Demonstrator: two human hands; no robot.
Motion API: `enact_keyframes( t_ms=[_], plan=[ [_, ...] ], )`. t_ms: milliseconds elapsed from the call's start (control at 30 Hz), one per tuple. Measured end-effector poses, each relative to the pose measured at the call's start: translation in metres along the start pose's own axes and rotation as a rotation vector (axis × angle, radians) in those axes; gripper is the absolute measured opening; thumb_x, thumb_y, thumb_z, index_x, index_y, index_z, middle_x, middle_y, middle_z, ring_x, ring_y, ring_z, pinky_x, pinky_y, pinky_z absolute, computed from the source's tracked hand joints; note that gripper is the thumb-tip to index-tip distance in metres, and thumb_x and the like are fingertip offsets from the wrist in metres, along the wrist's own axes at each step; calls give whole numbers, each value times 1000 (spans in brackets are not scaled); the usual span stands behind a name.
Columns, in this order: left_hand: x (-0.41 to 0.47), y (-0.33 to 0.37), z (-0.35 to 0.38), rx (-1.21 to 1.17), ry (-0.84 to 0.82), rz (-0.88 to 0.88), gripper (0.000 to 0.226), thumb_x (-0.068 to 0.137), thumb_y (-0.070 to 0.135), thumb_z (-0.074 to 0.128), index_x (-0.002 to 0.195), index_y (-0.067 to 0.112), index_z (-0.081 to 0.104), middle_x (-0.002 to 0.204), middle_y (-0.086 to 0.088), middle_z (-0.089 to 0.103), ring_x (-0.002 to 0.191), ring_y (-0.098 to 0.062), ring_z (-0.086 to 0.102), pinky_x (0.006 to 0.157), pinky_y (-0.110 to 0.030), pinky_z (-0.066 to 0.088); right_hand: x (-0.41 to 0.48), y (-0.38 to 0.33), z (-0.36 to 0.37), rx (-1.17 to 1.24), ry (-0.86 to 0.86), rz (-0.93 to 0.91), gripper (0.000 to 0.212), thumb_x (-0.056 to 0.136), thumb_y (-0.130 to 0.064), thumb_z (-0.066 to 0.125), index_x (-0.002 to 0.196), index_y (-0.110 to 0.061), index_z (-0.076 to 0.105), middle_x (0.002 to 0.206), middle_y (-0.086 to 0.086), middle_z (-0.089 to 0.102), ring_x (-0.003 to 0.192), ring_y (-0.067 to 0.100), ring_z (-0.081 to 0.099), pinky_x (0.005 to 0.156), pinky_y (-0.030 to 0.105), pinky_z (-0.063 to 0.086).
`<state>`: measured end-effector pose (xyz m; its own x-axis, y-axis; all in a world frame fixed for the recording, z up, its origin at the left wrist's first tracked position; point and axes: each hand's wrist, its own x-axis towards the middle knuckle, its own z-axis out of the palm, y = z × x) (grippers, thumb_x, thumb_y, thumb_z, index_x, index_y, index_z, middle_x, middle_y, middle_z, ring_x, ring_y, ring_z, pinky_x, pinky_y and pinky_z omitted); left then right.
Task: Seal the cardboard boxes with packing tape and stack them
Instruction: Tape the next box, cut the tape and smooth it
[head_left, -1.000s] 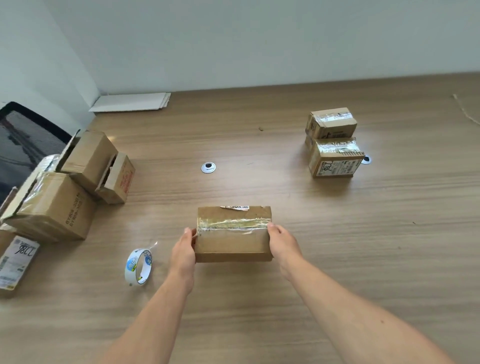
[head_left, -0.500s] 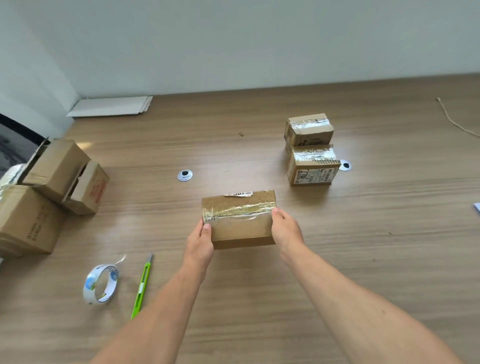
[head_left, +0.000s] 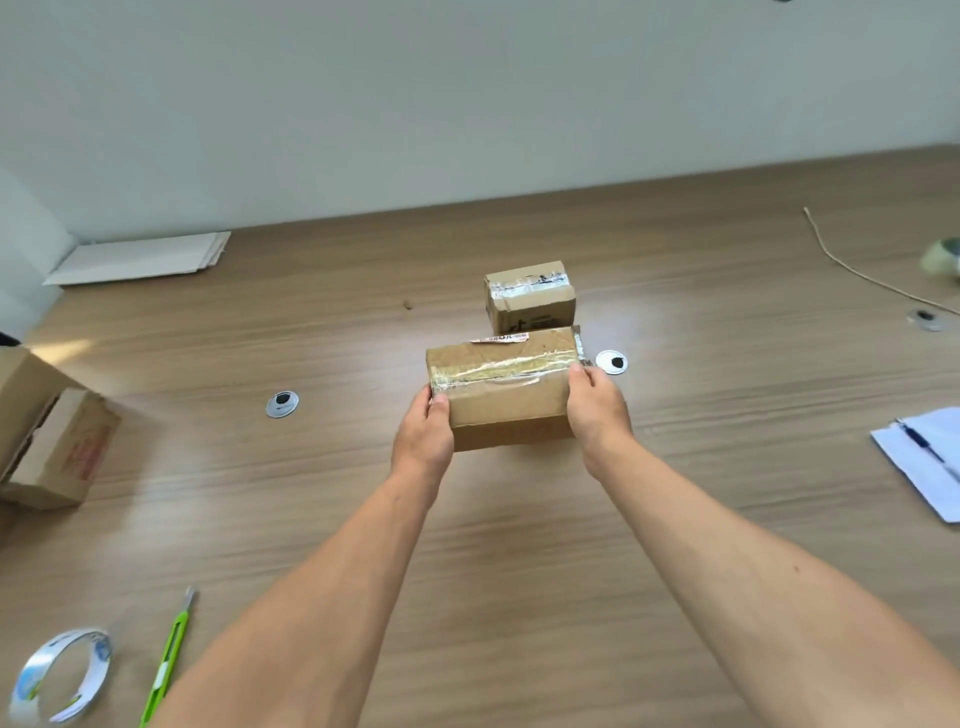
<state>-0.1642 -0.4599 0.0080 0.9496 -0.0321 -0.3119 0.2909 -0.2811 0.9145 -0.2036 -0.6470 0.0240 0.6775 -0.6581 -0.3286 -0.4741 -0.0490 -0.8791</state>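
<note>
Both bare arms stretch forward to mid-frame, the left hand (head_left: 423, 434) and right hand (head_left: 597, 410) clamping their fingers (head_left: 440, 402) on opposite short ends of a tape-sealed cardboard box (head_left: 506, 395), its torn label (head_left: 500, 338) too blurred to read, just before a smaller taped box (head_left: 530, 296) on the table (head_left: 519, 545).

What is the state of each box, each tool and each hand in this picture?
held box, taped shut along its top, gripped at both ends.
left hand, grips the held box's left end.
right hand, grips its right end.
far box, taped shut, not touched.
box at the left, flap open, not sealed.
tape roll, standing on its edge, not touched.
green cutter, lying flat, not touched.
</note>
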Motion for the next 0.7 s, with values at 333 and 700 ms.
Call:
enact_keyframes(
  t_ms=[333, 700],
  plan=[
    [53, 33, 55, 5, -88, 1, 39, 105, 47, 35, 127, 28, 61, 128, 13, 61, 116, -6, 55, 106, -29, 39, 58, -9, -17, 38, 93, 25, 38, 105, -41, 37, 108, -19, 67, 104, 5, 65, 105, 28, 58, 96, 37, 47],
    [87, 33, 80, 104, -63, 11, 32, 106, 48, 32, 117, 41, 61, 116, 16, 64, 112, -10, 58, 97, -30, 43, 101, -9, -9, 32, 120, 13, 48, 106, -45, 32, 128, -18, 65, 124, 6, 64, 116, 26, 57, 103, 37, 45]
  ],
)
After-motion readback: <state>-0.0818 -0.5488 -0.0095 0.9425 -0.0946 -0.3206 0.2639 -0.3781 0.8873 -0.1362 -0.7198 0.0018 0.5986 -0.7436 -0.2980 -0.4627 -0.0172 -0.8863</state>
